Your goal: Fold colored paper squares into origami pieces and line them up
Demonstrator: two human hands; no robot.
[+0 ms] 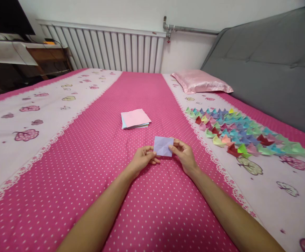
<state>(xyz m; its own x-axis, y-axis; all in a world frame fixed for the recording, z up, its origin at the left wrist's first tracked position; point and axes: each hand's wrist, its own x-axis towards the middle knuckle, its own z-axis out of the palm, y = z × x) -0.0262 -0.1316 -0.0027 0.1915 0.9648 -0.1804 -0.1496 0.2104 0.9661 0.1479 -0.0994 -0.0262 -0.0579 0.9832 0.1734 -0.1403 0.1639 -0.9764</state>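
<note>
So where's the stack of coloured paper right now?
In the head view, the paper stack lies left of centre on the pink dotted bedspread, beyond the held purple sheet and left of the folded paper shapes.

"What sort of place is this?"

"A home, evidently a bedroom: a wide bed (142,94) in a bright pink, white-dotted fabric cover (89,168) with pale printed side bands (47,136) fills most of the view."

"What else shows it?"

"A shiny pale-pink pillow (201,81) lies near a tall grey padded headboard (268,52). Beyond, a white ribbed radiator (107,47) and a grey metal pipe (194,29) run along the plain white wall (110,10), and a black flat screen (8,15) stands at the far left."
</note>
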